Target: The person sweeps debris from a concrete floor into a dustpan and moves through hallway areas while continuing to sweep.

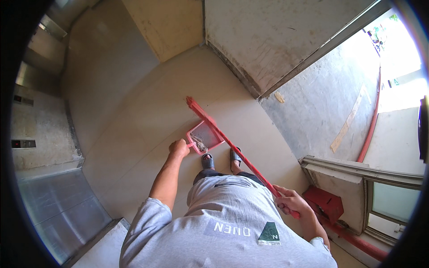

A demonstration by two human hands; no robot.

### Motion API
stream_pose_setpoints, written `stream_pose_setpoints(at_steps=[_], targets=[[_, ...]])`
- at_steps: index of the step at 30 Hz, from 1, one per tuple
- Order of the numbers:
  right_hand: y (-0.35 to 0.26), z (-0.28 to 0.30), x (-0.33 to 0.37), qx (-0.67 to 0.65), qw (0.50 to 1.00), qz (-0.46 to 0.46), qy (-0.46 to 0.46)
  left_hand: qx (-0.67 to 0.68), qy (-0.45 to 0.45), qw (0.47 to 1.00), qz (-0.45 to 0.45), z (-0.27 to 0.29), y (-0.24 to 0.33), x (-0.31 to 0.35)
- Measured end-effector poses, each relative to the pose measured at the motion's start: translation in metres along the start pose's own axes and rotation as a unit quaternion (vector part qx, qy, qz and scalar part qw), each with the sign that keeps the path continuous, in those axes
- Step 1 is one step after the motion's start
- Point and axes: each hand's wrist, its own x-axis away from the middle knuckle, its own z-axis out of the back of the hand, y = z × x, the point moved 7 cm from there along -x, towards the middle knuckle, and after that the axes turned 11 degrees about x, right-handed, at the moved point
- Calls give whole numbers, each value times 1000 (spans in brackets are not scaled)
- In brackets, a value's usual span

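Note:
My left hand (179, 148) is closed round the short handle of a pink dustpan (218, 144), held out in front of my feet. Inside the pan lies a tangle of pale, stringy debris (199, 144). My right hand (290, 199) grips a long red broom (252, 167) near the end of its stick, beside my right hip. The stick slants away to the left, passing over the pan's right edge. Beyond the pan is the broom's red brush head (199, 110); whether its bristles touch the floor, I cannot tell.
Glossy beige tiles (147, 111) run beneath my sandalled feet (208, 161). At left are metal doors (67, 214) and a wall panel (23, 144). A white wall (277, 40) juts in ahead. On the right are a doorway, a red pipe (373, 120) and a red box (322, 203).

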Motion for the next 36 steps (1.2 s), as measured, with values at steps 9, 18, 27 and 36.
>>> stream_pose_setpoints(at_steps=[9,18,27,36], targets=[[-15,21,-63,171,976,53,122,-24,-7,1000,11,-2,-15,4],[-7,12,-90,9,1000,-10,-25,-19,26,999,18,8,-22,-7],[36,-2,-34,-323,940,29,-106,-9,104,980,-169,-10,-64,-47],[75,-88,-31,-167,977,121,51,-160,-92,982,-44,20,-89,58]])
